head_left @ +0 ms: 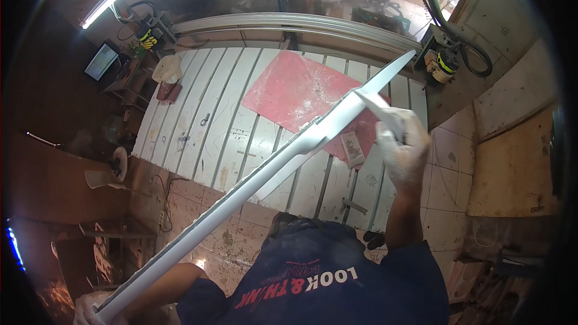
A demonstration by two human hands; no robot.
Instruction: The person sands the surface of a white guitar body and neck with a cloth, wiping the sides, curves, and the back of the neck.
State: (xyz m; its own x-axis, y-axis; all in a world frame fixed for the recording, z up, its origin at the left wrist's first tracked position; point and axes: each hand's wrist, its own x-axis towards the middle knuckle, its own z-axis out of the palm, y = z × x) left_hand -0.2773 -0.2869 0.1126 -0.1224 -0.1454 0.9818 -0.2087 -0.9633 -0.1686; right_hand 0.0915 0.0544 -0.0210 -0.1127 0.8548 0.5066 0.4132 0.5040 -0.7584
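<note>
A long, narrow white piece [241, 195] with a grey, rough edge slants from the lower left up to a pointed end at the upper right. My left hand [90, 310] is closed around its lower end, partly cut off by the dark rim. My right hand [406, 147], dusted white, grips a flat whitish strip [382, 108] whose far end meets the white piece near its wider, stepped part. Whether the strip is a blade or a sanding stick, I cannot tell. Below lies a dusty red sheet [289, 87], with a small whitish block [353, 148] on its near corner.
A slatted white table [208, 114] spans the middle, with a pale bag-like container [167, 69] at its far left. Behind it runs a metal rail [289, 21]. A yellow-green power tool [444, 63] with a hose hangs at the right; a monitor [101, 61] stands left.
</note>
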